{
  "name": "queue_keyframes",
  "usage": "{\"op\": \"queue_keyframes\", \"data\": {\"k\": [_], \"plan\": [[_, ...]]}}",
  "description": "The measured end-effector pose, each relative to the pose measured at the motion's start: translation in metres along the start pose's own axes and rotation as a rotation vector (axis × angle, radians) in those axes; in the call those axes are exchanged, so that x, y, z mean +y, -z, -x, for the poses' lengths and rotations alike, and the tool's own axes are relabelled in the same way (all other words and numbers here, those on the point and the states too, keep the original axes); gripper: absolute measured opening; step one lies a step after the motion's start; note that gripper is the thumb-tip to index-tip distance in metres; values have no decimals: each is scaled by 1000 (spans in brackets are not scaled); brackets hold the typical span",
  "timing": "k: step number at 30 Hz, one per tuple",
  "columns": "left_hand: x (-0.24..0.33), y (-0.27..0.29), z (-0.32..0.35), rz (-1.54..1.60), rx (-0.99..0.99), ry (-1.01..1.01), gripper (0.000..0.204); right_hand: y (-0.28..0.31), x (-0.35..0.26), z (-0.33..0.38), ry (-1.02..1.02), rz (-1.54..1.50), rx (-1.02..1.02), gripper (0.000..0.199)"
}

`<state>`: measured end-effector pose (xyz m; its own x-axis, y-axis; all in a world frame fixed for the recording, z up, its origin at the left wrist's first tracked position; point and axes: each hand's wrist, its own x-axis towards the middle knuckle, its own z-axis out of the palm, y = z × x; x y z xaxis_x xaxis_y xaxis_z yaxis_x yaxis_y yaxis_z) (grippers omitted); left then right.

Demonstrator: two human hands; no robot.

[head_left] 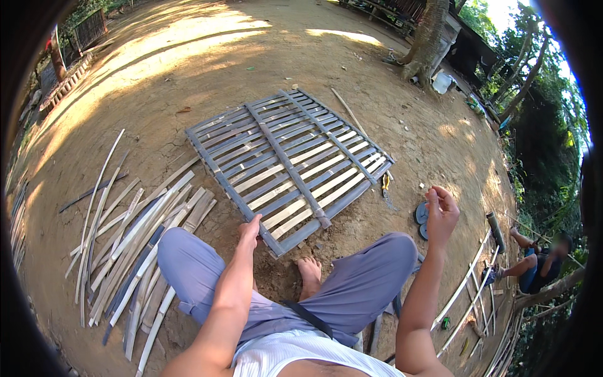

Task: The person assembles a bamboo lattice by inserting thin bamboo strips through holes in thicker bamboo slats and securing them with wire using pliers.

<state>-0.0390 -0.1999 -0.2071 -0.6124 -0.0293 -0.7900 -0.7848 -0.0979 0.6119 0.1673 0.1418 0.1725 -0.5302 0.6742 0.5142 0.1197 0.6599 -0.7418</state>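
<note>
A slatted bamboo panel (286,160) lies in front of me, with dark grey and pale yellow slats between dark edge bars. My left hand (249,230) is closed on its near-left edge, close to the near corner; the undersides of the fingers are hidden. Off to the right, my right hand (443,213) is raised clear of the panel. Its fingers are curled in a pinch, and whatever they may hold is too small to make out. Yellow-handled pliers (385,182) rest on the ground by the panel's right corner.
Loose bamboo strips (141,245) are heaped to my left. A dark flip-flop pair (421,217) lies below my right hand. Another person (537,261) sits at far right, beside long pale poles (461,283). A tree trunk (429,41) stands beyond the panel.
</note>
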Motion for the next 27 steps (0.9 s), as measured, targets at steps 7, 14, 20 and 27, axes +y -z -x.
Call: {"op": "queue_keyframes", "data": {"k": [7, 14, 20, 27], "plan": [[31, -5, 64, 2, -219, -90, 62, -78, -80, 7, 196, -54, -434, 22], [27, -13, 83, -21, -337, -46, 75, -135, -77, -3, 292, 194, -633, 30], [18, -21, 80, -23, -383, -15, 71, -163, -60, -22, 203, 325, -706, 36], [12, -32, 91, -19, -446, -27, 60, -229, 60, -6, 234, 587, -914, 46]]}}
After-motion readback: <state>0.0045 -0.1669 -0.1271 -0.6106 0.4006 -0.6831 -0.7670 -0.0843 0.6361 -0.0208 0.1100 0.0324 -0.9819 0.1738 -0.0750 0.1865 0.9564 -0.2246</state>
